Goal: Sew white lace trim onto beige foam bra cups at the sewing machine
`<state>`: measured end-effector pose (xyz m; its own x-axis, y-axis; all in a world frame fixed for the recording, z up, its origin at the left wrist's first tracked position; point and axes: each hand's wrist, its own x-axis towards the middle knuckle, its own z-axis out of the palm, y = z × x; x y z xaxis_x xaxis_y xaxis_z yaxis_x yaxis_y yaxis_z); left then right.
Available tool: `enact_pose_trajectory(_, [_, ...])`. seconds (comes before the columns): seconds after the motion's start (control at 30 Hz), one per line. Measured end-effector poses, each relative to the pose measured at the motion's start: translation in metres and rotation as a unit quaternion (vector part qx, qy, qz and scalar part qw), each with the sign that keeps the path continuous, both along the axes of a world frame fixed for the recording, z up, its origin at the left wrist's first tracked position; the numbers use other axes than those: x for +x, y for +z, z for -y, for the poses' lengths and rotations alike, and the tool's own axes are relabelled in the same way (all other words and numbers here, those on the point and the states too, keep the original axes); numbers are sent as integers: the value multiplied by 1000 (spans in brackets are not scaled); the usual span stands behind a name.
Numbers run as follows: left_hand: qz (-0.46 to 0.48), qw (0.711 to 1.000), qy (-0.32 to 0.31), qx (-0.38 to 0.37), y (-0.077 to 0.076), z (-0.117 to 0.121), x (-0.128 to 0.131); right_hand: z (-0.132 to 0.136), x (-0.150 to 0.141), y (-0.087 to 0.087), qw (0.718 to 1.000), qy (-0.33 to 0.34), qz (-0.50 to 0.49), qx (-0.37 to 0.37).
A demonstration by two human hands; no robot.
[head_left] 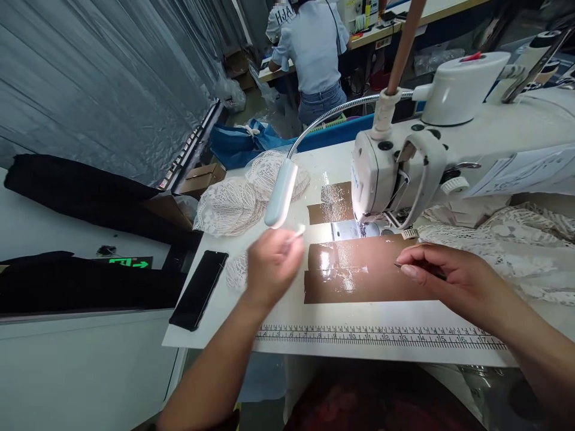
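Note:
My left hand (275, 263) is raised over the table, just below the lamp head (281, 194). Its fingers are closed on a small white piece (300, 230), blurred and too small to name. My right hand (449, 272) hovers at the right end of the brown taped sheet (372, 281). Between its thumb and fingers is a thin dark pointed tool (398, 265), mostly hidden by the hand. Ahead stands the white sewing machine (377, 173), its needle area above the metal plate (345, 230). No fabric shows under the presser foot.
Stacked cream lace pieces (231, 206) lie at the back left, with a black phone (199, 290) nearer. More lace (507, 251) is heaped at the right. A ruler strip (359, 336) runs along the front edge. A person (314, 54) sits at another table behind.

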<state>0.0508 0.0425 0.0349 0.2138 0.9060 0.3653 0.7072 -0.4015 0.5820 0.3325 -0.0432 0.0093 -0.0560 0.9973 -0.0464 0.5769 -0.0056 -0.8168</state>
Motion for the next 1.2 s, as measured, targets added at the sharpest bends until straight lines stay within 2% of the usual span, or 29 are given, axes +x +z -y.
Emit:
enact_pose_trajectory(0.03, [-68, 995, -51, 43, -10, -5, 16, -5, 1, 2, 999, 12, 36, 4])
enact_pose_trajectory(0.07, [-134, 984, -106, 53, -21, -8, 34, -10, 0, 3, 997, 24, 73, 8])
enact_pose_trajectory(0.17, [-290, 937, -195, 21, -52, -4, 82, -27, -6, 3, 983, 64, 171, 34])
enact_pose_trajectory(0.2, [-323, 919, -226, 13, -58, 1, 92, -32, -8, 1, 977, 75, 196, 47])
enact_pose_trajectory(0.27, [-347, 903, -253, 5, -61, 12, 101, -38, -14, -4, 967, 86, 227, 73])
enact_pose_trajectory(0.37, [-347, 897, -273, -6, -50, 20, 93, -40, -24, -15, 959, 103, 246, 98])
enact_pose_trajectory(0.5, [-231, 933, -269, -68, -39, 6, 72, -36, -34, -26, 919, 140, 345, 127])
enact_pose_trajectory(0.6, [-159, 935, -312, -64, -45, -10, 61, -34, -36, -29, 890, 144, 402, 158])
enact_pose_trajectory(0.73, [-136, 932, -335, -12, -64, -23, 61, -36, -38, -28, 879, 109, 439, 151])
enact_pose_trajectory(0.83, [-133, 930, -343, -5, -72, -31, 64, -38, -41, -28, 869, 78, 466, 148])
enact_pose_trajectory(0.93, [-128, 924, -361, -19, -75, -40, 65, -40, -44, -31, 859, 56, 481, 167])
enact_pose_trajectory(1.03, [-134, 920, -367, -26, -75, -46, 66, -42, -44, -34, 859, 40, 476, 181])
enact_pose_trajectory(1.2, [-167, 916, -365, 13, -73, -49, 67, -44, -46, -35, 859, 27, 465, 212])
